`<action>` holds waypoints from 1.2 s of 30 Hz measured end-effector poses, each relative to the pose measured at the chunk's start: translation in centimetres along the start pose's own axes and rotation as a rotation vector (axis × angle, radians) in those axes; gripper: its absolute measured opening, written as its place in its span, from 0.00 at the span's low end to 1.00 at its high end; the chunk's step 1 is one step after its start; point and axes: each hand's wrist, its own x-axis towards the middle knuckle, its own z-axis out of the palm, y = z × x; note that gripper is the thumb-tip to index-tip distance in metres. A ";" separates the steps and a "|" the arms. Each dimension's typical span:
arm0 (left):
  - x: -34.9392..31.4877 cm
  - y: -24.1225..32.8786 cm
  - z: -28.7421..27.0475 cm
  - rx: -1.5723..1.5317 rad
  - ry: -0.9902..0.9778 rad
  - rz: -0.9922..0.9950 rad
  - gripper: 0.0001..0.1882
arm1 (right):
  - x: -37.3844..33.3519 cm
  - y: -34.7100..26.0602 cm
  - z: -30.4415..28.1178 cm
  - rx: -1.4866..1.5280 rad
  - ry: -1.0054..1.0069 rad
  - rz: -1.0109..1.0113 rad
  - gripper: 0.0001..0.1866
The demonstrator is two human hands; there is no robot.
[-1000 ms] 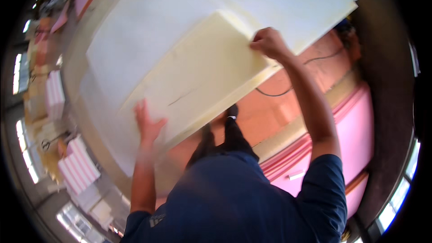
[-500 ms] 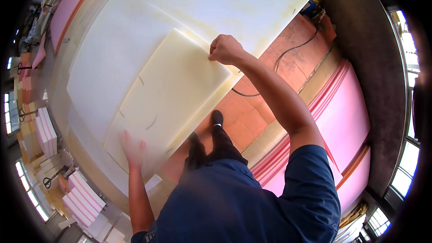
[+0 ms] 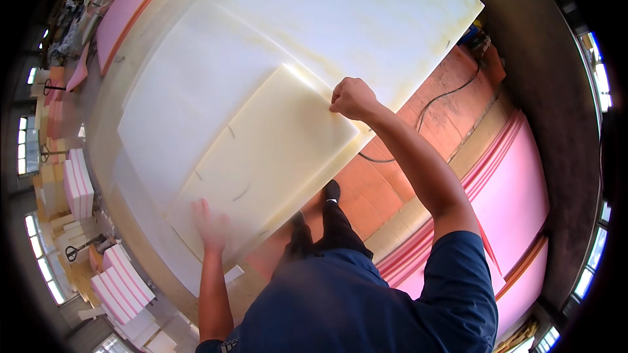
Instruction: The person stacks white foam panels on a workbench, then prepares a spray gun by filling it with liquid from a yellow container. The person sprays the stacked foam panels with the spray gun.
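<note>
We have the small sheet (image 3: 275,147), cream and flat-looking, lying on top of the big sheet (image 3: 366,23), its near side running close along the pile's edge above the floor (image 3: 376,186). Our right hand (image 3: 354,99) is at its far right edge, the grip curled closed right on that edge. It looks like a pinch, but the fingertips are turned away, so we cannot tell what, if anything, it has hold of. Our left hand (image 3: 211,227) is over the lower left end with its grip spread wide and seemingly holding nothing; it is blurred, and we cannot tell whether it touches.

The likeliest trouble is uneven control. If the right hand pulls while the left bears no weight, the small sheet could swing round, or crease near the pinched corner. A tug toward us could carry its near side over the pile's edge and tip it to the floor. Pressing hard at one spot could dent it if it is as soft as it looks. Underfoot, the cable (image 3: 422,117) loops out near our shoe (image 3: 332,190); a step to the right could catch it and jerk both hands.
</note>
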 end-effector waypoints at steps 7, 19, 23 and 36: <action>-1.9 0.1 -0.2 0.147 0.105 0.047 0.36 | 0.1 -1.6 1.2 -0.222 0.138 -0.066 0.05; -0.9 -1.1 -0.7 0.180 0.300 -0.243 0.41 | -1.8 -1.4 8.7 -0.617 0.303 -0.630 0.38; -0.8 -1.8 0.2 0.060 0.331 -0.379 0.43 | -0.9 -0.2 8.2 -0.582 0.262 -0.453 0.33; -26.2 -11.8 -3.6 -0.390 0.692 -0.114 0.23 | -7.5 -29.7 42.1 -0.650 0.073 -0.701 0.39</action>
